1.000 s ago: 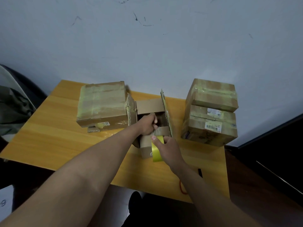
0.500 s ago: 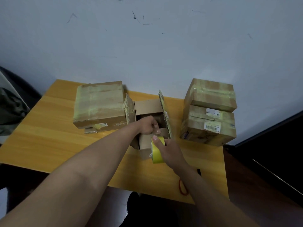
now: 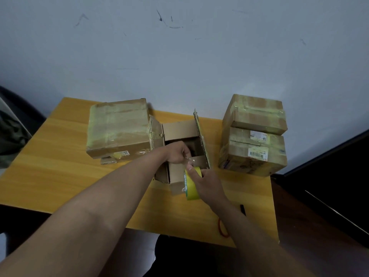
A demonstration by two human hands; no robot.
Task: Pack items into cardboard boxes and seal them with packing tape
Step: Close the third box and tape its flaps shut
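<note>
Open box (image 3: 180, 134) at table (image 3: 60, 172) centre, flanked by one taped box (image 3: 117, 127) at left and two stacked boxes (image 3: 253, 134) at right. Right hand (image 3: 206, 181) grips the yellow tape roll (image 3: 190, 183) against its near wall; left hand (image 3: 176, 153) apparently pinches the tape end, now drawn slightly off the roll.

Both forearms are seen bare to the frame edge, no sleeves, watch or bands visible. Left hand (image 3: 175, 153) and right hand (image 3: 207, 181) are ungloved, no rings made out (fingers partly hidden). Dark clothing is glimpsed below, between the arms.
</note>
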